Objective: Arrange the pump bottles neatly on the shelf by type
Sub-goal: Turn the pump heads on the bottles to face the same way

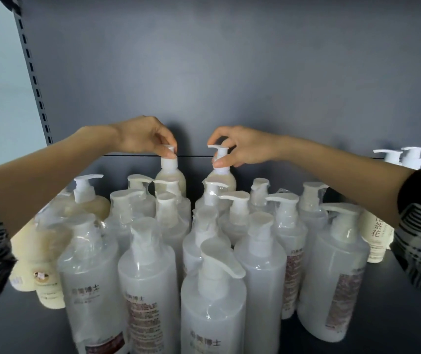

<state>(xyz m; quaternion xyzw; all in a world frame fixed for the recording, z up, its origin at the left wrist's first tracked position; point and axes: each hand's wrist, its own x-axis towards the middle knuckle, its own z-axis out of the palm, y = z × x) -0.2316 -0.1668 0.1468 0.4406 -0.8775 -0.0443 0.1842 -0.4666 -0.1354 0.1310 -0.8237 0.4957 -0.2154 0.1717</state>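
Note:
Many white pump bottles crowd the dark shelf [395, 315]. Several clear-wrapped translucent bottles [212, 302] fill the front and middle. Cream-coloured bottles stand behind and to the sides. My left hand [143, 136] pinches the pump head of a cream bottle [170, 172] at the back centre-left. My right hand [242, 146] pinches the pump neck of a second cream bottle [221, 175] at the back centre-right. Both bottles stand upright against the shelf's back panel, a small gap apart.
Two more cream bottles [398, 159] stand at the far right by the back panel, and one with printed characters [376, 231] is below my right arm. Cream bottles [41, 264] lean at the front left. A slotted shelf upright [34, 80] runs along the left.

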